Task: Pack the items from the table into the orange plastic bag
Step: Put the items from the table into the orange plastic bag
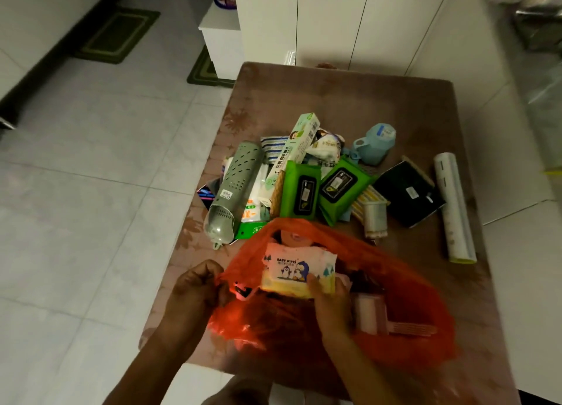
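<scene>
On the brown tabletop, near edge, an orange plastic bag is lying open-mouthed. Left hand is pinching the bag's left rim, fingers curled round the plastic. Right hand is gripping a pack of baby wipes by its lower edge, fingers closed on it, holding it over the bag's mouth. Inside the bag, a pink item is showing, blurred. Beyond the bag, unpacked stock is lying in a heap: grey perforated tube, two green wipe packs, long green-and-white box, pale blue cup on its side, black notebook, and a white roll set apart at right.
</scene>
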A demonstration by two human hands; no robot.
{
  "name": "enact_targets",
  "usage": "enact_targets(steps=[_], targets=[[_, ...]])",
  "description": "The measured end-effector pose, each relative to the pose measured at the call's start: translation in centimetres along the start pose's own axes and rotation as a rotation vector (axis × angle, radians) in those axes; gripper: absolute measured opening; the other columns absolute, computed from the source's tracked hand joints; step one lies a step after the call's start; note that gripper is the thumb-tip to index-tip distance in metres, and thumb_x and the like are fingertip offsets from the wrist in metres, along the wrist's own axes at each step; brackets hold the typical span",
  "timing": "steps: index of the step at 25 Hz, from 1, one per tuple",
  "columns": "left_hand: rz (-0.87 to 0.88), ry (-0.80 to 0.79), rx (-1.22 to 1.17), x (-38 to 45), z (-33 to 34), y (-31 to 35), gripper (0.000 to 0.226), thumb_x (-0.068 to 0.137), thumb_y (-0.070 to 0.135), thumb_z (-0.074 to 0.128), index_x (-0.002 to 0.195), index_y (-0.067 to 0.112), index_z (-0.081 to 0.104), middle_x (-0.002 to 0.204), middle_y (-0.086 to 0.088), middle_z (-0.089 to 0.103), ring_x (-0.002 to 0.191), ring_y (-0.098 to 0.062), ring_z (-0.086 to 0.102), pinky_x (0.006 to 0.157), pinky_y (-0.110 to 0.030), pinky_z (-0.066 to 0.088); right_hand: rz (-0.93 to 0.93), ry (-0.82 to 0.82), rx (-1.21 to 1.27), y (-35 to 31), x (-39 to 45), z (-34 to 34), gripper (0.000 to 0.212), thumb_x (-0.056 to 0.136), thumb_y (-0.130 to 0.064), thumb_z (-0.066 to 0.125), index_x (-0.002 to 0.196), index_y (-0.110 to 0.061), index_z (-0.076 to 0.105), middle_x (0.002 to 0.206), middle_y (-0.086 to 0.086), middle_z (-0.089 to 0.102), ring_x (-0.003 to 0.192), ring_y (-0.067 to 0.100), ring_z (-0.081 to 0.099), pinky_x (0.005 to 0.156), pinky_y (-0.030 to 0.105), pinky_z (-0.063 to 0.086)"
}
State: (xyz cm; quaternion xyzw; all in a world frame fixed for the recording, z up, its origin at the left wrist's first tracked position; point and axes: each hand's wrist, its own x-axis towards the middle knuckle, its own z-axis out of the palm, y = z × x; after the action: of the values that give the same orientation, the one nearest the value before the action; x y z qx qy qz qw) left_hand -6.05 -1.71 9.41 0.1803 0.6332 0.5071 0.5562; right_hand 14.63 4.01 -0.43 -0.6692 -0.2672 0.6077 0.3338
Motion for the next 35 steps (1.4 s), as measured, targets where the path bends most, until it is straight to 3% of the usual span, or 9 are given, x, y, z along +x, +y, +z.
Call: enact_targets(steps=[5,10,13,17,21,25,28,31,35], targets=[[-0.013,-0.228,0.176,-0.3,1.4,0.7,0.029,0.072,0.0,0.075,0.099,0.009,0.07,0.096,-0.036,0.068,0.077,-0.055,0.063,0.072,-0.051,0.055,-0.378,0.041,-1.017,-2.5,1.1,-2.3,0.032,0.088,-0.055,0.057,0.104,-0.029,0.051,0.09,-0.01,0.063,0.084,0.015,0.067,0.058,0.023,0.039],[-0.087,-0.073,0.08,0.8,5.1,1.2,0.027,0.087,0.029,0.06,0.078,0.008,0.074,0.062,-0.021,0.061,0.056,-0.032,0.05,0.054,-0.035,0.043,-0.649,0.216,-0.621,-10.0,5.4,-6.1,0.012,0.086,-0.045,0.053,0.094,-0.039,0.048,0.087,-0.008,0.066,0.067,0.004,0.059,0.053,0.031,0.051],[-0.089,-0.045,0.037,0.8,5.6,1.5,0.039,0.099,0.028,0.043,0.087,0.007,0.075,0.054,-0.011,0.06,0.059,-0.027,0.036,0.052,-0.031,0.027,-0.253,0.205,-0.63,-12.8,11.7,-7.2,0.065,0.083,-0.027,0.068,0.14,-0.023,0.036,0.135,0.013,0.05,0.109,0.031,0.057,0.084,0.049,0.054],[-0.131,-0.029,0.073,0.5,5.4,1.4,0.036,0.094,0.032,0.047,0.089,0.009,0.075,0.059,-0.013,0.061,0.079,-0.033,0.036,0.053,-0.029,0.028,-0.059,0.068,-0.725,-10.9,16.3,-6.9,0.1,0.081,-0.023,0.076,0.155,-0.027,0.01,0.148,0.021,0.037,0.126,0.039,0.047,0.101,0.05,0.045],[-0.147,0.008,0.038,0.8,5.1,1.3,0.035,0.096,0.026,0.047,0.088,0.007,0.075,0.06,-0.016,0.062,0.085,-0.034,0.039,0.059,-0.034,0.03,-0.187,0.041,-0.852,-11.1,16.3,-6.7,0.094,0.085,-0.027,0.069,0.155,-0.033,0.007,0.143,0.021,0.046,0.12,0.038,0.053,0.096,0.044,0.044],[-0.139,-0.017,-0.067,0.8,6.1,1.8,0.03,0.093,0.027,0.052,0.083,0.016,0.078,0.071,-0.013,0.068,0.08,-0.031,0.037,0.059,-0.034,0.032,-0.385,0.0,-0.362,-13.3,10.3,-9.0,0.078,0.077,-0.03,0.076,0.138,-0.051,0.031,0.13,0.001,0.056,0.103,0.022,0.063,0.072,0.034,0.058],[-0.084,-0.109,-0.145,1.1,6.6,1.9,0.021,0.088,0.023,0.057,0.099,0.014,0.073,0.076,-0.009,0.067,0.054,-0.022,0.04,0.053,-0.03,0.043,-0.312,-0.366,-0.169,-11.3,4.0,-11.2,0.082,0.069,-0.031,0.081,0.132,-0.062,0.038,0.118,-0.018,0.057,0.091,0.012,0.071,0.059,0.026,0.059],[-0.001,-0.149,-0.144,1.4,7.4,1.9,0.025,0.094,0.011,0.051,0.113,0.002,0.064,0.072,-0.002,0.067,0.04,-0.01,0.037,0.049,-0.024,0.049,-0.159,-0.575,-0.367,-7.3,0.9,-11.1,0.083,0.066,-0.028,0.084,0.131,-0.059,0.044,0.13,-0.016,0.055,0.102,0.006,0.066,0.068,0.027,0.06],[0.019,-0.139,-0.172,1.0,7.2,2.6,0.03,0.086,0.017,0.057,0.113,0.009,0.069,0.109,-0.018,0.073,0.07,-0.028,0.044,0.059,-0.031,0.049,-0.313,-0.322,-0.768,-6.0,3.5,-9.9,0.093,0.07,-0.046,0.077,0.145,-0.055,0.022,0.139,-0.005,0.038,0.117,0.016,0.049,0.085,0.032,0.053]])
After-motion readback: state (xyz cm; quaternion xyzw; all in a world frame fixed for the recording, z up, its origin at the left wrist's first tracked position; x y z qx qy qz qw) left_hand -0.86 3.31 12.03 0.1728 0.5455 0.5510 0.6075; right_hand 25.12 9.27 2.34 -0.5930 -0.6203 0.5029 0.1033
